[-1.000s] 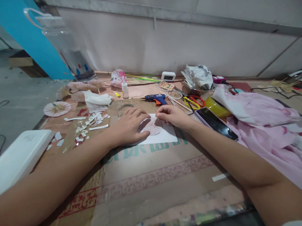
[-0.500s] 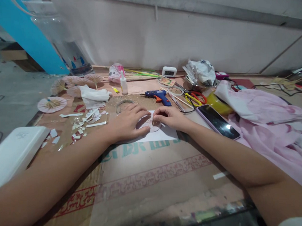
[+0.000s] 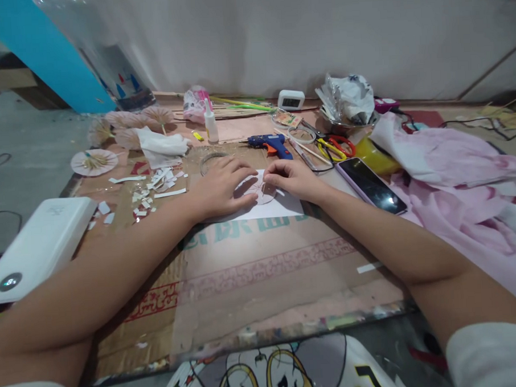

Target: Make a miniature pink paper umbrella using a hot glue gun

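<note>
The disc (image 3: 265,198) lies on the paper (image 3: 290,208). Our left hand (image 3: 219,188) has its fingers spread by it; our right hand (image 3: 298,181) pinches something thin over it. With a light brace, the disc could skid; reaching forward, we could knock the glue gun (image 3: 269,141) beyond the paper.

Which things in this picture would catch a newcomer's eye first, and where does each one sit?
The blue glue gun stands out first, lying just beyond the two hands, which meet over a white sheet. To its right lie scissors with red and yellow handles, near a heap of pink cloth. At the far left, a large clear bottle stands against bright blue.
</note>
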The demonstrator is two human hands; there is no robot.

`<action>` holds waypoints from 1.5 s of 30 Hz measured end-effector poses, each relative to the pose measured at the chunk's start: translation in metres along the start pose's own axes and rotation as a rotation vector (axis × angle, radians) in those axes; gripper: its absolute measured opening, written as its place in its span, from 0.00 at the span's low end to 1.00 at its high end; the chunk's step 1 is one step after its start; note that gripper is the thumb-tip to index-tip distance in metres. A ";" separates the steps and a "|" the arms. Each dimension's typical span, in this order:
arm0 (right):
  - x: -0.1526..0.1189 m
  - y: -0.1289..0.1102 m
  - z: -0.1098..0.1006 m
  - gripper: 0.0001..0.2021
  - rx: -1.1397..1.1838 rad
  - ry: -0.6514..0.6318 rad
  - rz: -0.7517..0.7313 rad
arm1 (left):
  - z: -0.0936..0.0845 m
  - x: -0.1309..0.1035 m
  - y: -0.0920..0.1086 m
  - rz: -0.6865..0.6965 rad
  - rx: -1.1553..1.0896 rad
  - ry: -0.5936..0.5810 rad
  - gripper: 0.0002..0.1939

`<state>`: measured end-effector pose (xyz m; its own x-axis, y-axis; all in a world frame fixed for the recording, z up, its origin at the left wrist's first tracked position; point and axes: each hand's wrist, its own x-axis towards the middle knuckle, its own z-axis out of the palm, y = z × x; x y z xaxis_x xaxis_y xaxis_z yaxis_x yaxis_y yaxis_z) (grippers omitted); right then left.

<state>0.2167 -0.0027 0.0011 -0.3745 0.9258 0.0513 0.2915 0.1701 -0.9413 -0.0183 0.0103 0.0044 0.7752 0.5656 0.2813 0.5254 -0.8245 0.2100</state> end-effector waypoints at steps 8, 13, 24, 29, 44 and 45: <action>0.001 0.001 -0.002 0.08 0.002 -0.010 0.000 | 0.003 0.000 -0.005 0.009 -0.018 0.014 0.26; 0.001 0.002 -0.004 0.09 0.006 -0.020 0.007 | 0.002 0.001 -0.004 -0.006 -0.034 0.012 0.27; 0.004 0.002 -0.001 0.07 0.033 -0.020 0.008 | 0.002 0.002 -0.003 0.000 -0.030 0.008 0.27; 0.004 0.000 -0.001 0.09 0.016 -0.010 0.023 | 0.002 0.001 -0.005 -0.007 -0.029 0.005 0.27; 0.003 -0.003 -0.002 0.07 -0.044 0.052 -0.014 | 0.004 0.003 -0.004 0.000 -0.014 -0.015 0.27; 0.002 -0.004 -0.003 0.07 -0.053 0.053 -0.010 | 0.003 0.002 -0.004 0.006 -0.011 -0.014 0.26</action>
<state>0.2178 0.0002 0.0057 -0.3309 0.9403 0.0795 0.3348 0.1958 -0.9217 -0.0175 0.0151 0.0009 0.7830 0.5603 0.2699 0.5168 -0.8276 0.2189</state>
